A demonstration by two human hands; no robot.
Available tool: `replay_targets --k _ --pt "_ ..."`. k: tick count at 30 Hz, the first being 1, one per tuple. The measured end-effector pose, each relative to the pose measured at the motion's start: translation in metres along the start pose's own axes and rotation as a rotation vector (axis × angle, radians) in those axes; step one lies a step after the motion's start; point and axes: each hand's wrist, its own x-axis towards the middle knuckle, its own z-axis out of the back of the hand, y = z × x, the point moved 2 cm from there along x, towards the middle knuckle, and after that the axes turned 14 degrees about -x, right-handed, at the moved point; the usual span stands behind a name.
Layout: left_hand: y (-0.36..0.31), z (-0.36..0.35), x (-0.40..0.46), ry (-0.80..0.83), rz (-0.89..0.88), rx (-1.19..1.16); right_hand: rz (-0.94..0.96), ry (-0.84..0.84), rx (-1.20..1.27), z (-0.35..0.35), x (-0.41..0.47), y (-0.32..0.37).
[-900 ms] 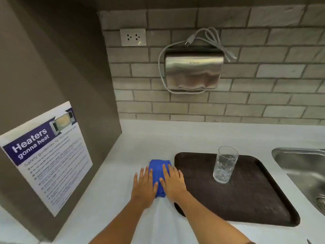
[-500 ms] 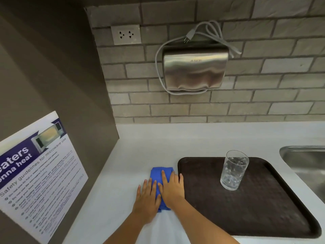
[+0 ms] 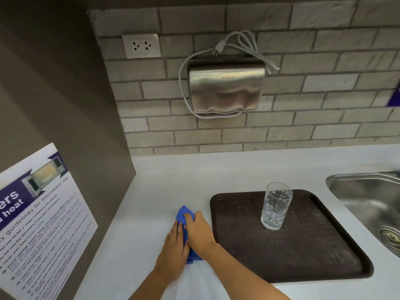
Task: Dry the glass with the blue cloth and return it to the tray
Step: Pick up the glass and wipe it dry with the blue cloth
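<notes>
A clear drinking glass stands upright on the dark brown tray, toward its far side. The blue cloth lies on the white counter just left of the tray. My right hand has its fingers curled over the cloth and bunches it. My left hand lies flat against the cloth's left side, fingers extended. Most of the cloth is hidden beneath both hands. Neither hand touches the glass.
A steel sink is set into the counter right of the tray. On the brick wall hang a metal hand dryer with a looped cord and a socket. A microwave safety poster covers the left side panel.
My right hand's fingers have curled and gathered the cloth, which lay flat under both open hands before. The view has tilted up and shifted left.
</notes>
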Motion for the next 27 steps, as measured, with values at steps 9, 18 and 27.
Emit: replay_targets --k 9,18,27 --pt "-0.063 -0.042 0.004 -0.103 -0.250 -0.258 -0.016 -0.328 0.143 0.070 -0.046 -0.039" --pt "-0.161 -0.122 0.038 0.042 -0.138 -0.399 -0.143 -0.457 -0.056 0.153 -0.105 -0.163" --pt "-0.220 -0.153 0.086 0.066 -0.010 -0.578 -0.044 -0.415 -0.208 0.192 -0.122 -0.206"
